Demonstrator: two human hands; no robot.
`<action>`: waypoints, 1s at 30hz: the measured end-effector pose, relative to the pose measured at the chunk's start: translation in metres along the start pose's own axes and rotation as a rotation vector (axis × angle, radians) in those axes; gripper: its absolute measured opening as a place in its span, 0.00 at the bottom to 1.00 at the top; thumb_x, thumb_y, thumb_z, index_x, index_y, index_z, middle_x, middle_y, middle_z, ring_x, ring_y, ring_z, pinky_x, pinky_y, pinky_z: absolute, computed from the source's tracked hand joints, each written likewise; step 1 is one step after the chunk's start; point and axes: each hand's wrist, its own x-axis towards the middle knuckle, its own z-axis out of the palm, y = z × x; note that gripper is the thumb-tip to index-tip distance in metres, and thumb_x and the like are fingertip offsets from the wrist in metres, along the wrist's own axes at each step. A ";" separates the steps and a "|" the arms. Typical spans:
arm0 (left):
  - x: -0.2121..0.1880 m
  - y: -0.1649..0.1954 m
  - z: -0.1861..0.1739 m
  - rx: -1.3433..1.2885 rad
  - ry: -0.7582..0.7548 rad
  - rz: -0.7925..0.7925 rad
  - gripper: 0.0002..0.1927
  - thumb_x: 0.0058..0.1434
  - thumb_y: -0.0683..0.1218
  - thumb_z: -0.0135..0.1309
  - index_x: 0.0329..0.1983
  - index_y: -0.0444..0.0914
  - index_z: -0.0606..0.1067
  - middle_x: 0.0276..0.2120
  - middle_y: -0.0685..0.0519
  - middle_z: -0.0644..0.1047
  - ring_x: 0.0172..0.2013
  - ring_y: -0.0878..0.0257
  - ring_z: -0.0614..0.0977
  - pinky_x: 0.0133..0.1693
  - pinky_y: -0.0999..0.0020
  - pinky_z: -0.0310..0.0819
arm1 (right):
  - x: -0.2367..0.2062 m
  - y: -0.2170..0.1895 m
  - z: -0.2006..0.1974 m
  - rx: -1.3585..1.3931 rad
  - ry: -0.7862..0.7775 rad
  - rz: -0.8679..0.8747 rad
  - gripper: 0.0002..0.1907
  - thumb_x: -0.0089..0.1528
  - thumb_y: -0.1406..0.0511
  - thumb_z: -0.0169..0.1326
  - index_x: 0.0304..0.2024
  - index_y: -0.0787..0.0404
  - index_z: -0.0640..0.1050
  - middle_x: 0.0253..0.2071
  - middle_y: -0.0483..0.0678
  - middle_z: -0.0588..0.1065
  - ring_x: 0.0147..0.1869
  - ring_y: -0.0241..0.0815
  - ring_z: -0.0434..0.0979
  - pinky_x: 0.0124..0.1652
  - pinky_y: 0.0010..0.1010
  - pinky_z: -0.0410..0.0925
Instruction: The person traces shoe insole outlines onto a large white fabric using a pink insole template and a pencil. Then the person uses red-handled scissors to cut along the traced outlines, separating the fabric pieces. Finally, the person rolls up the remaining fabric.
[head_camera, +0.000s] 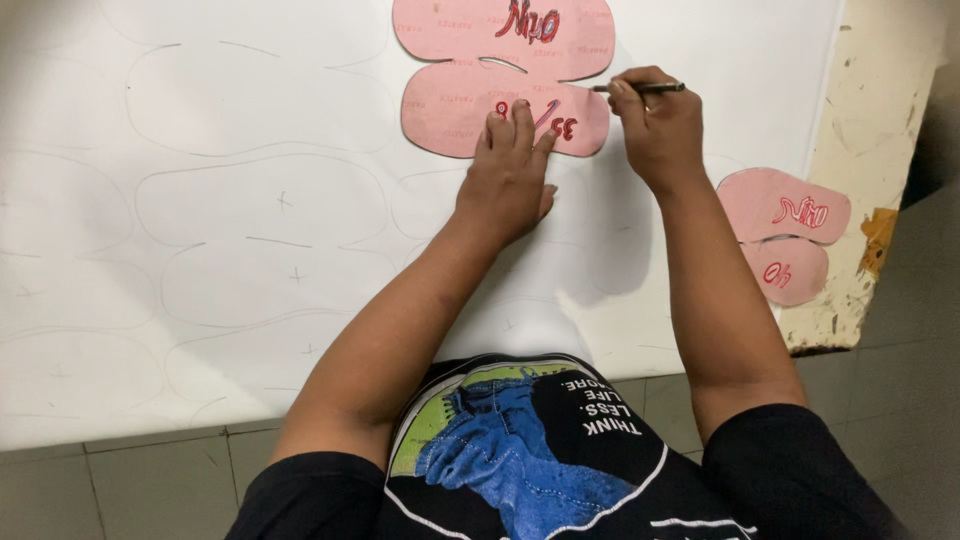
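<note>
Your left hand (510, 175) lies flat, fingers together, pressing the pink template (505, 75) onto the white sheet (250, 200) near the counter's far edge. Your right hand (655, 125) is clamped on a pen (640, 88), tip at the template's rt edge. 2nd pink template (785, 235) lies by the counter's rt edge.

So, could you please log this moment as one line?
left hand: pressing pink card template | right hand: tracing with dark pen | white sheet
</note>
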 end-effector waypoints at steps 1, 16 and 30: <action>0.002 -0.004 -0.001 -0.045 0.008 0.009 0.33 0.54 0.56 0.63 0.61 0.37 0.75 0.64 0.32 0.62 0.57 0.37 0.68 0.57 0.51 0.71 | -0.006 0.000 -0.007 -0.057 -0.006 0.009 0.08 0.73 0.66 0.54 0.45 0.66 0.79 0.34 0.48 0.81 0.37 0.36 0.81 0.40 0.27 0.72; 0.056 -0.097 0.004 -0.986 -0.177 -0.188 0.24 0.70 0.55 0.39 0.36 0.34 0.80 0.31 0.49 0.82 0.34 0.56 0.81 0.42 0.60 0.75 | -0.043 -0.049 0.070 0.108 -0.069 -0.198 0.06 0.72 0.66 0.57 0.45 0.65 0.78 0.38 0.50 0.80 0.39 0.40 0.80 0.41 0.30 0.73; 0.022 -0.070 -0.007 -0.511 0.257 0.092 0.10 0.64 0.44 0.56 0.44 0.37 0.83 0.47 0.52 0.81 0.44 0.52 0.79 0.49 0.60 0.75 | 0.017 -0.018 0.063 0.458 0.043 0.073 0.09 0.72 0.65 0.54 0.48 0.67 0.77 0.37 0.47 0.80 0.40 0.33 0.79 0.39 0.26 0.74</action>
